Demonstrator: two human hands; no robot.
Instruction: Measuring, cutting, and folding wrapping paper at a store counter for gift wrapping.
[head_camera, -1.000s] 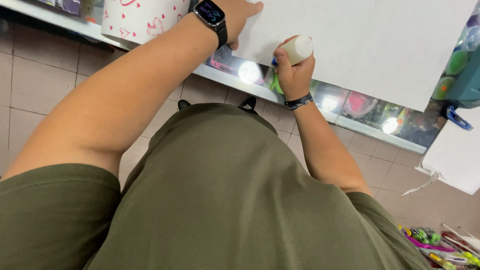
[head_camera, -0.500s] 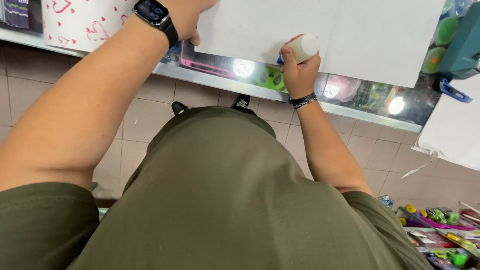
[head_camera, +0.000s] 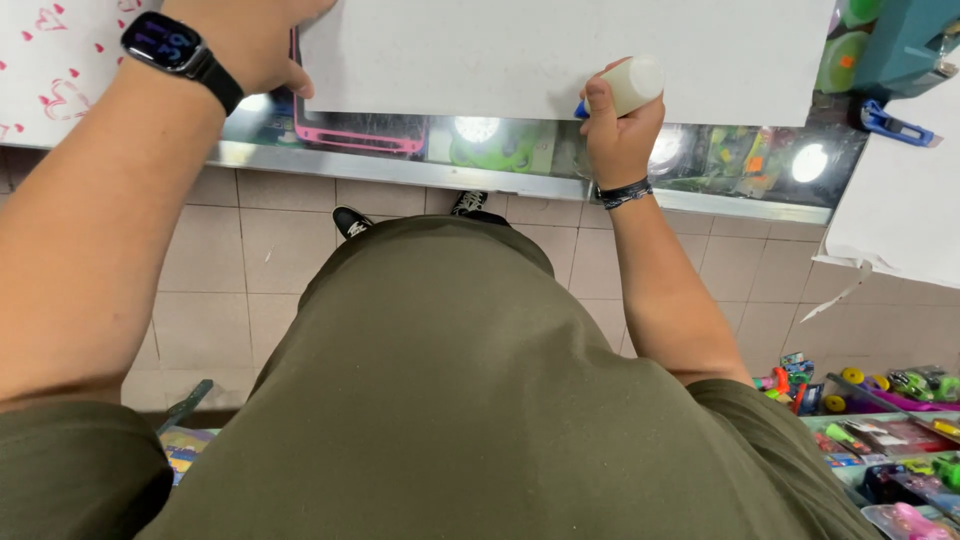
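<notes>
Left hand (head_camera: 250, 35) lies flat, fingers spread, pinning the near-left corner of the white sheet (head_camera: 560, 55) on the glass counter (head_camera: 420, 170). Right hand (head_camera: 615, 125) is clenched around a white glue bottle (head_camera: 632, 82), long axis tilted, blue tip down-left touching the sheet's near edge. Toys show under the glass.

The bare left forearm runs from the lower-left corner toward one o'clock, a black smartwatch with a dark screen (head_camera: 168, 47) strapped at its wrist. The left hand (head_camera: 250, 35) lies palm-down and flat, fingers cut off by the top edge. The right forearm rises toward eleven o'clock, a dark braided wristband (head_camera: 622, 193) at the wrist. The right hand (head_camera: 620, 125) is curled in a closed fist.
</notes>
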